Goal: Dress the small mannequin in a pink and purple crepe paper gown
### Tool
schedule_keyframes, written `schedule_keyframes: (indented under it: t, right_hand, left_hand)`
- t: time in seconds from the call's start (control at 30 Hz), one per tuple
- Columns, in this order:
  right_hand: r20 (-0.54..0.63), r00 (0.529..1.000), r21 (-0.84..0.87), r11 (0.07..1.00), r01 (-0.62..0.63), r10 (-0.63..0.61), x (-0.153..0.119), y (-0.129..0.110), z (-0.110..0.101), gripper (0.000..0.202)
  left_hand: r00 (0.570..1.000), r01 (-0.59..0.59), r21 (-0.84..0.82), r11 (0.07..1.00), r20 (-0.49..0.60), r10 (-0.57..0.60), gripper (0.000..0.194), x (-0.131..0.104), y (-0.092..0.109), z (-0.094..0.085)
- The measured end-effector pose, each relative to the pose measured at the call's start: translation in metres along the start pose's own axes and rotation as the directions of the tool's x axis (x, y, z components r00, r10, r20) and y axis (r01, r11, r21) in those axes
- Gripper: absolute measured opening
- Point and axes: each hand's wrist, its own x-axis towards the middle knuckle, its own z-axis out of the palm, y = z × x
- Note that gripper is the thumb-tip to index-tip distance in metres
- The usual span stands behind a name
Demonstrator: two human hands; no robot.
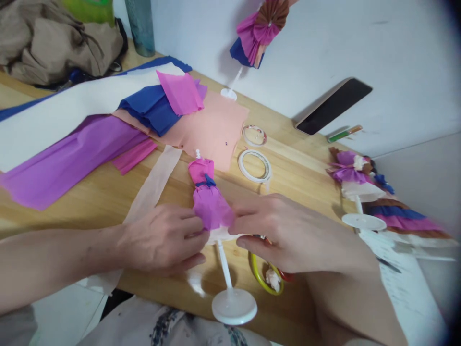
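A small paper dress in pink and purple, tied with a blue strip at the waist, is on a white stand near the table's front edge. White paper shows under its purple skirt. My left hand pinches the left side of the skirt's hem, fingers curled. At the right side of the hem, my right hand has its thumb and fingers closed on the skirt. Yellow-handled scissors lie partly hidden beneath my right hand, with a crumpled white paper piece by the handle.
Crepe paper sheets spread over the left. Two tape rolls lie behind the dress. A phone and a green tube lean at the wall. Finished paper dresses stand at the back and right. A brown bag lies back left.
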Motion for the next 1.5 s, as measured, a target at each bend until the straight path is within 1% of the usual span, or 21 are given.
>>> schedule_keyframes:
  t: [0.1, 0.17, 0.2, 0.23, 0.3, 0.37, 0.4, 0.47, 0.53, 0.6, 0.67, 0.7, 0.77, 0.83, 0.87, 0.93, 1.0, 1.07, 1.23, 1.4, 1.5]
  right_hand:
    - [0.016, 0.999, -0.004, 0.999, -0.039, 0.039, -0.004, 0.004, -0.005, 0.015]
    - [-0.015, 0.999, 0.018, 0.999, -0.038, 0.038, -0.007, 0.006, -0.008, 0.015]
    - [-0.029, 0.999, 0.032, 0.999, -0.035, 0.036, -0.009, 0.006, -0.01, 0.016]
    - [-0.049, 0.998, 0.046, 0.998, -0.032, 0.035, -0.009, 0.008, -0.011, 0.017]
    - [-0.106, 0.993, 0.067, 0.997, -0.036, 0.043, -0.008, 0.012, -0.011, 0.018]
    - [-0.178, 0.979, 0.111, 0.991, -0.081, 0.1, -0.002, 0.021, -0.01, 0.019]
    - [-0.211, 0.966, 0.151, 0.981, -0.121, 0.151, 0.003, 0.027, -0.008, 0.019]
    - [-0.255, 0.92, 0.264, 0.936, -0.23, 0.298, 0.016, 0.039, -0.003, 0.022]
    - [-0.287, 0.874, 0.326, 0.898, -0.297, 0.393, 0.031, 0.049, 0.002, 0.029]
    - [-0.333, 0.838, 0.303, 0.891, -0.339, 0.433, 0.042, 0.05, 0.006, 0.034]
    - [-0.431, 0.794, 0.172, 0.903, -0.395, 0.429, 0.045, 0.042, 0.01, 0.03]
    - [-0.473, 0.795, 0.086, 0.919, -0.385, 0.378, 0.043, 0.035, 0.011, 0.028]
    - [-0.483, 0.861, -0.02, 0.981, -0.191, 0.158, 0.031, 0.02, 0.014, 0.017]
    - [-0.423, 0.902, -0.123, 0.992, 0.042, -0.09, 0.016, 0.006, 0.018, 0.014]
    - [-0.406, 0.897, -0.185, 0.977, 0.108, -0.177, 0.008, 0.001, 0.021, 0.015]
    - [-0.359, 0.909, -0.275, 0.955, 0.114, -0.212, -0.002, -0.003, 0.029, 0.032]
    - [-0.347, 0.916, -0.34, 0.938, 0.075, -0.199, -0.006, -0.001, 0.039, 0.044]
    - [-0.374, 0.906, -0.399, 0.916, 0.038, -0.2, -0.004, 0.002, 0.049, 0.044]
    - [-0.551, 0.793, -0.425, 0.905, 0.002, -0.261, 0.002, 0.005, 0.068, 0.029]
    - [-0.674, 0.673, -0.386, 0.922, 0.03, -0.305, -0.002, 0.003, 0.081, 0.021]
    - [-0.714, 0.647, -0.315, 0.948, 0.042, -0.266, -0.002, 0.003, 0.086, 0.022]
  left_hand:
    - [0.995, -0.035, -0.037, 0.999, -0.093, 0.031, 0.02, -0.002, -0.001, -0.004]
    - [0.974, 0.094, -0.087, 0.992, -0.197, -0.109, 0.024, -0.003, -0.003, -0.008]
    - [0.945, 0.208, -0.137, 0.969, -0.229, -0.235, 0.026, -0.002, -0.005, -0.01]
    - [0.892, 0.345, -0.202, 0.917, -0.234, -0.387, 0.027, -0.001, -0.008, -0.011]
    - [0.712, 0.611, -0.36, 0.705, -0.138, -0.688, 0.027, 0.002, -0.014, -0.014]
    - [0.504, 0.764, -0.497, 0.412, 0.061, -0.862, 0.025, 0.006, -0.021, -0.015]
    - [0.423, 0.791, -0.548, 0.273, 0.165, -0.891, 0.024, 0.007, -0.024, -0.015]
    - [0.341, 0.776, -0.626, 0.078, 0.313, -0.886, 0.02, 0.009, -0.027, -0.014]
    - [0.326, 0.743, -0.669, -0.003, 0.367, -0.871, 0.018, 0.01, -0.028, -0.013]
    - [0.348, 0.726, -0.687, -0.019, 0.391, -0.852, 0.016, 0.011, -0.026, -0.013]
    - [0.382, 0.722, -0.691, -0.013, 0.415, -0.826, 0.015, 0.011, -0.025, -0.013]
    - [0.398, 0.724, -0.69, -0.005, 0.424, -0.814, 0.016, 0.011, -0.024, -0.014]
    - [0.429, 0.734, -0.678, 0.047, 0.409, -0.805, 0.019, 0.011, -0.023, -0.017]
    - [0.478, 0.745, -0.639, 0.193, 0.308, -0.823, 0.021, 0.009, -0.02, -0.019]
    - [0.518, 0.741, -0.6, 0.302, 0.225, -0.825, 0.022, 0.008, -0.018, -0.02]
    - [0.643, 0.68, -0.484, 0.551, 0.033, -0.765, 0.022, 0.005, -0.012, -0.02]
    - [0.786, 0.544, -0.327, 0.773, -0.124, -0.606, 0.019, 0.003, -0.003, -0.019]
    - [0.879, 0.419, -0.13, 0.899, -0.189, -0.437, 0.016, 0.001, 0.007, -0.015]
    - [0.938, 0.339, 0.235, 0.911, -0.15, -0.311, 0.031, 0.008, 0.029, -0.004]
    - [0.96, 0.281, 0.468, 0.838, -0.145, -0.241, 0.021, 0.019, 0.032, 0.004]
    - [0.966, 0.259, 0.55, 0.794, -0.149, -0.212, 0.014, 0.02, 0.029, 0.008]
